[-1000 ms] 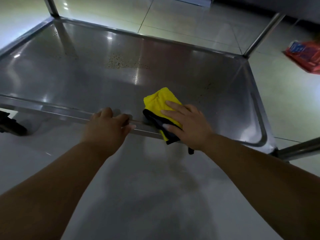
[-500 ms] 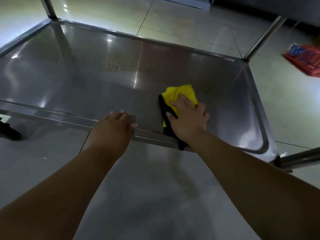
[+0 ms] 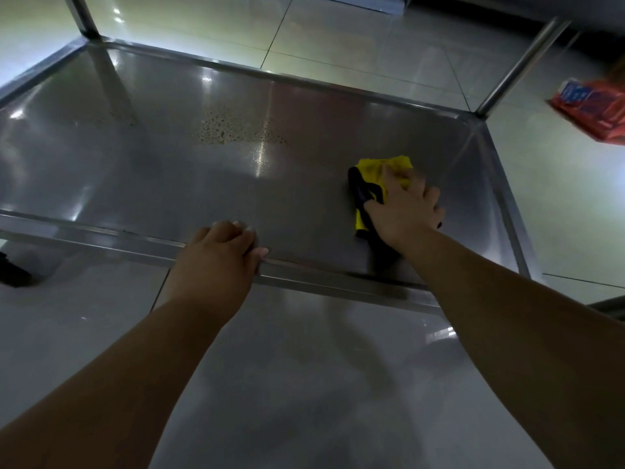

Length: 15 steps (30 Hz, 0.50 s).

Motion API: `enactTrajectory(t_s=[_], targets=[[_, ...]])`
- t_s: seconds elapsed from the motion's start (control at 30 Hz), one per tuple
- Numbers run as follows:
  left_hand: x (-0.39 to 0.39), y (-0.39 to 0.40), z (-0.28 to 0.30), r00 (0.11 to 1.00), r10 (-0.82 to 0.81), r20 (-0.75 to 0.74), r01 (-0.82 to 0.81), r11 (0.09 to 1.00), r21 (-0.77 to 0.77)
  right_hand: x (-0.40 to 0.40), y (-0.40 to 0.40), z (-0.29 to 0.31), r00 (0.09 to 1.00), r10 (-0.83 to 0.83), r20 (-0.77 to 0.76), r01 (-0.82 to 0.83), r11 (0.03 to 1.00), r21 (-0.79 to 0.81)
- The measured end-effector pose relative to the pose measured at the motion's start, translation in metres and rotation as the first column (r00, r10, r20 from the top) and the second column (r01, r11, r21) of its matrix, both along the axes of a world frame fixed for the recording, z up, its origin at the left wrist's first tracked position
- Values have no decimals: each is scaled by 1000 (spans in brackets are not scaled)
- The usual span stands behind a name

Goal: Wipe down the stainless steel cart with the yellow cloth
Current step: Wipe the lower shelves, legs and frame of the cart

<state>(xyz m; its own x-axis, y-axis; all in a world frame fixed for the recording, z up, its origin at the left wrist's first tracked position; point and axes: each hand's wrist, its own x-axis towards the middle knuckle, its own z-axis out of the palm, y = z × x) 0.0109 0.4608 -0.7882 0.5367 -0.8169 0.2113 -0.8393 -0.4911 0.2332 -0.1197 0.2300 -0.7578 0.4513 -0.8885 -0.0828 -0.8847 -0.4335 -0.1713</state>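
Note:
The stainless steel cart shelf (image 3: pixel 162 184) fills the view, lying low over a tiled floor. A folded yellow cloth (image 3: pixel 373 169) with a black edge lies on its right part. My right hand (image 3: pixel 406 211) presses flat on the cloth with fingers spread, covering most of it; the hand is motion-blurred. My left hand (image 3: pixel 216 258) grips the shelf's front rim (image 3: pixel 101 231), fingers curled over it. A patch of brown specks (image 3: pixel 220 130) marks the middle of the shelf towards the back.
Upright steel posts rise at the back left corner (image 3: pixel 83 15) and back right corner (image 3: pixel 517 66). A red package (image 3: pixel 595 110) lies on the floor at the right. A black caster (image 3: pixel 12 272) shows at the left edge.
My right hand has slid the cloth from the front rim to the right and further back on the shelf. My left hand has stayed on the front rim.

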Motion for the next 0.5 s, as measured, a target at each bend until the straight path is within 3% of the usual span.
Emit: enactTrajectory(t_s=[0.13,0.23,0.37,0.5], targets=[[2,-3,-8,1000,-1,0,1,1000,-9,25,22,-2,1000,21,4,-21,1000,23],[3,-4,-12,999,-3,-35,4,1000,16,46,44,0,977,211,8,-211,977,22],[3,-2,-11,1000,0,-28,1,1000,12,63,64,-1,876,483,12,-483,875,35],[6,2,-8,996,-5,-86,8,999,32,55,38,2,890,455,-21,-455,890,17]])
